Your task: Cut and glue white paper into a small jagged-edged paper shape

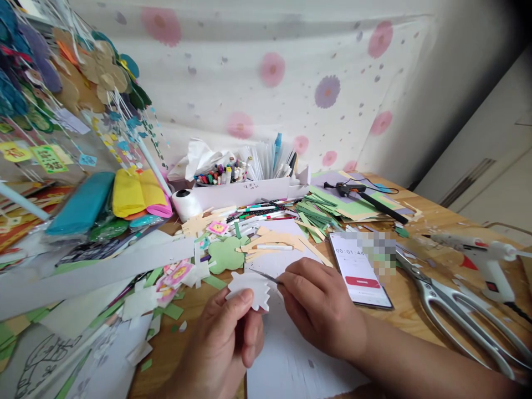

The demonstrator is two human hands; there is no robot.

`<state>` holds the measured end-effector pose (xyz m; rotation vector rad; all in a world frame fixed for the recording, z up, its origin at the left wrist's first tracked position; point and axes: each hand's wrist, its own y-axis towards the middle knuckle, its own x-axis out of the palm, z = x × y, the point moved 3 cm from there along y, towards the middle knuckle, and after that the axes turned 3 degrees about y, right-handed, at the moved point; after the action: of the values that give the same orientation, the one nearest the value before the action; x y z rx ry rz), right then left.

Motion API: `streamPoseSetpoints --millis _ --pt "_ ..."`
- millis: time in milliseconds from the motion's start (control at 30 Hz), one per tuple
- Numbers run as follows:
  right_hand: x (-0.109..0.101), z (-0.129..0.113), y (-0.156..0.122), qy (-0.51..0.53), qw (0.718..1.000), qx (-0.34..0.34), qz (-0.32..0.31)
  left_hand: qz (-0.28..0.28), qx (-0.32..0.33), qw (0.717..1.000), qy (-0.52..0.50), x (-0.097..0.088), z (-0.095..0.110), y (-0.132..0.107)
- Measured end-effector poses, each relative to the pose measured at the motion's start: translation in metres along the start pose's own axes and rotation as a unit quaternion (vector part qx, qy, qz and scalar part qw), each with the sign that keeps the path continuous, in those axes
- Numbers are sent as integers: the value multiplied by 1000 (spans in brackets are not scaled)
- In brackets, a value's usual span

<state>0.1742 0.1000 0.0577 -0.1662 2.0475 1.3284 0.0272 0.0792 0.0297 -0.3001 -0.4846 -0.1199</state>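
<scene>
My left hand pinches a small white paper cutout with a zigzag edge, thumb on top. In my right hand is a thin pointed metal tool, its grip end hidden by my fingers. The tool's tip lies over the upper part of the cutout; whether it touches the paper I cannot tell. Below both hands lies a white paper sheet. Just beyond the cutout sits a green cloud-shaped paper piece.
Right of my right hand are a phone showing a timer, large scissors and a white glue gun. A black glue gun lies behind. Paper scraps and green strips surround a pen box. Hanging decorations fill the left.
</scene>
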Motion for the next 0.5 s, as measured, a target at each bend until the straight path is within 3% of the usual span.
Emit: streamPoseSetpoints --millis 200,367,500 --pt "3 -3 -2 -28 1000 -12 -5 -14 -12 1000 1 2 -6 -6" --pt "2 -3 -5 -33 998 -30 40 29 13 999 -15 6 -3 -3" --pt "-4 -2 -6 -7 997 -34 67 92 25 993 -64 -2 10 5"
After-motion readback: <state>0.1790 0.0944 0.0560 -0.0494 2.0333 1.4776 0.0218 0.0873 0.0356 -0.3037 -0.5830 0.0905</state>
